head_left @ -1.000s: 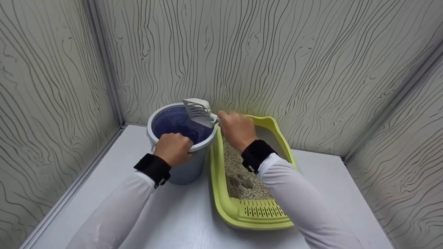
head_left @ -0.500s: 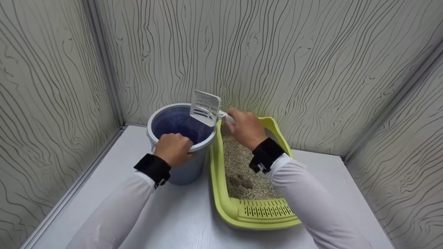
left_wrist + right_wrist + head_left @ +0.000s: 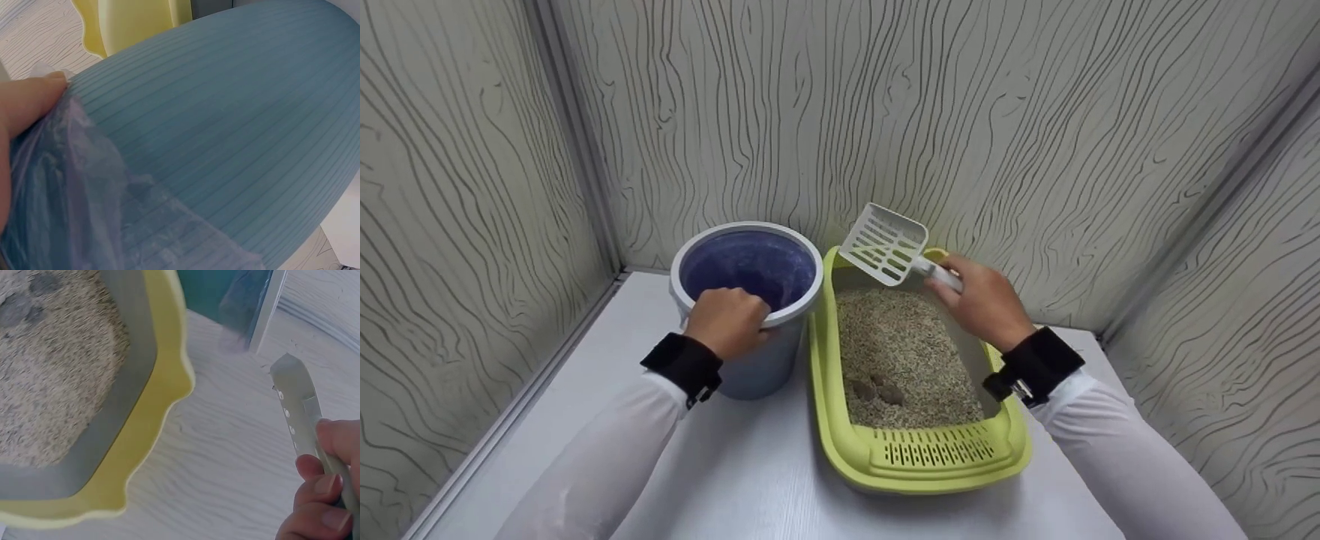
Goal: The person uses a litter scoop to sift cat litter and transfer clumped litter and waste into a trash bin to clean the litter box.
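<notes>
My left hand [image 3: 729, 322] grips the near rim of a blue-grey trash bin [image 3: 765, 367]. In the left wrist view, the thumb presses a thin plastic liner [image 3: 101, 185] against the ribbed bin wall [image 3: 225, 112]. A white slotted litter scoop [image 3: 885, 244] is held by its handle in my right hand [image 3: 986, 304]. Its blade hangs above the far left end of a yellow-green litter box [image 3: 829, 397], and no clump shows on it. Several dark clumps [image 3: 877, 391] lie on the grainy litter [image 3: 907, 337] near the box's slotted front step.
Bin and litter box stand side by side, close together, on a white tabletop [image 3: 750, 480]. Wood-patterned panels [image 3: 840, 112] rise behind them and on both sides. The bin's inside is dark blue, its bottom hidden.
My right hand has carried the scoop rightward from over the bin to over the litter box, turning its blade on the way. The left hand stays on the bin rim.
</notes>
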### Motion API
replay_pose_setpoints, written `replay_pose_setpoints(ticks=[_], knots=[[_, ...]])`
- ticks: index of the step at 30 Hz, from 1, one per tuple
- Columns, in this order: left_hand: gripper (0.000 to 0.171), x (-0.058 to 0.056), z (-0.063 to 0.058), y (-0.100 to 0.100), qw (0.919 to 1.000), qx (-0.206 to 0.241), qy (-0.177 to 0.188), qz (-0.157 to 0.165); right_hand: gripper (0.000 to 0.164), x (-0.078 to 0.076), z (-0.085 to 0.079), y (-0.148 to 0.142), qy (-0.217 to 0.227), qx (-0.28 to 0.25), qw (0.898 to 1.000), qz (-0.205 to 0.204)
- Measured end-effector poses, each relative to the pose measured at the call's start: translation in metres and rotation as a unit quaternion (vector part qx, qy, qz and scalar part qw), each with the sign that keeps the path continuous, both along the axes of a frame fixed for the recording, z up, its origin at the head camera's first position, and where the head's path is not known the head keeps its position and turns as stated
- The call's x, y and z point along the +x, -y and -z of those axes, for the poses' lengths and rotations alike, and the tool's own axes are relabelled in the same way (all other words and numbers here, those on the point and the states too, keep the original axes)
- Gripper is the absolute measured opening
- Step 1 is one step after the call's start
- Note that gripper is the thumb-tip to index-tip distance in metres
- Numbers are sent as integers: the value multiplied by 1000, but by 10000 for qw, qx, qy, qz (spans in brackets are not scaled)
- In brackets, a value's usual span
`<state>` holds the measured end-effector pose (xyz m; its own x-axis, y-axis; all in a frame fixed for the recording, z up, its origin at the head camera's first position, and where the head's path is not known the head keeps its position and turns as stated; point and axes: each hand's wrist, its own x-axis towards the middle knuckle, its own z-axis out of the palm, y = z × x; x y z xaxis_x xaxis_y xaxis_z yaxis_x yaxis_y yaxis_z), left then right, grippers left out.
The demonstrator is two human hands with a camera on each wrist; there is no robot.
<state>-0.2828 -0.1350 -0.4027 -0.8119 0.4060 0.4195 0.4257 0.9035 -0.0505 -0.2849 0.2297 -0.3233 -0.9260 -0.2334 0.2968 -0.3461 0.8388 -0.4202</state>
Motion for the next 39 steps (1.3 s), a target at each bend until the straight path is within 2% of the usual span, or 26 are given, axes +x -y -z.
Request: replay_pose_setpoints(ticks=[4,8,21,26,31,39], knots=[[40,-1,0,1,10000,32,37,3,30,7,9,-25,-337,209,9991,148],[43,-2,2,1,9999,111,64,31,30,13,17,-42,-394,295,9986,214],[46,-3,1,2,9999,120,87,-15,27,21,44,-64,-147,186,9994,259],[55,-2,0,4,9996,53,276,-9,26,23,55,-70,-29,234,9995,217],[55,2,-4,5,9988,142,467,26,29,24,65,-77,132,359,9988,296],[80,4,-9,4,9958,242,875,86,29,26,81,-89,293,594,9974,299]])
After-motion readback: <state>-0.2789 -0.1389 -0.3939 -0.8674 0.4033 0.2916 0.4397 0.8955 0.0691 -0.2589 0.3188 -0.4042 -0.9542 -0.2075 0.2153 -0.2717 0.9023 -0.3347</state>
